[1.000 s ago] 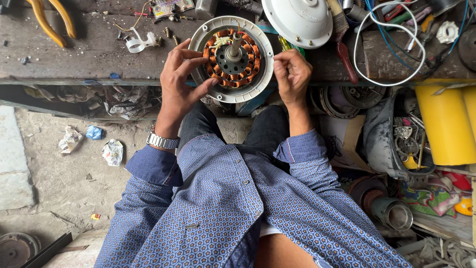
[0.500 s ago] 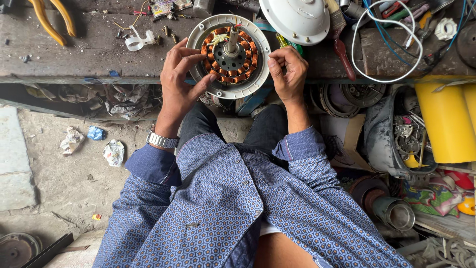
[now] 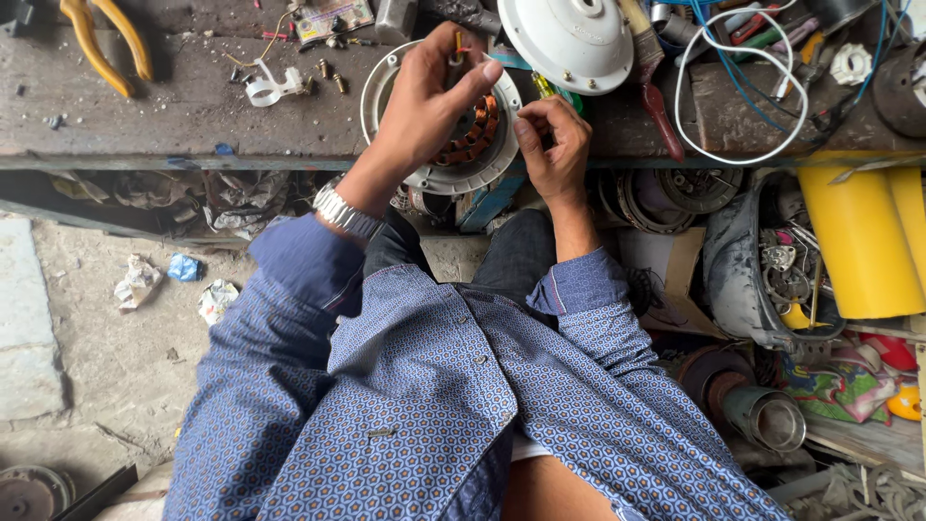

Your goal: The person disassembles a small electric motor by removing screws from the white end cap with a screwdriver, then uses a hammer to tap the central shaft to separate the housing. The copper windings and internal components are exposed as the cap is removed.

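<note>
A round metal motor housing (image 3: 453, 181) with copper windings (image 3: 473, 140) lies on the workbench edge in front of me. My left hand (image 3: 424, 96) lies across its centre, covering most of the windings. Its fingertips pinch thin red and yellow wires (image 3: 456, 46) at the far rim. A metal wristwatch (image 3: 342, 210) sits on that wrist. My right hand (image 3: 555, 145) is curled against the housing's right rim, thumb pressed to the edge. The middle of the motor is hidden under my left hand.
A white domed cover (image 3: 569, 39) sits just behind the housing, beside a paintbrush (image 3: 651, 68) and a looped white cable (image 3: 733, 145). Yellow-handled pliers (image 3: 101, 43) lie at the far left. A yellow roll (image 3: 858, 241) and motor parts crowd the right. Paper scraps litter the floor.
My left hand has moved from the housing's left rim across its centre to pinch the wires. The right hand stays at the right rim. The view has shifted slightly.
</note>
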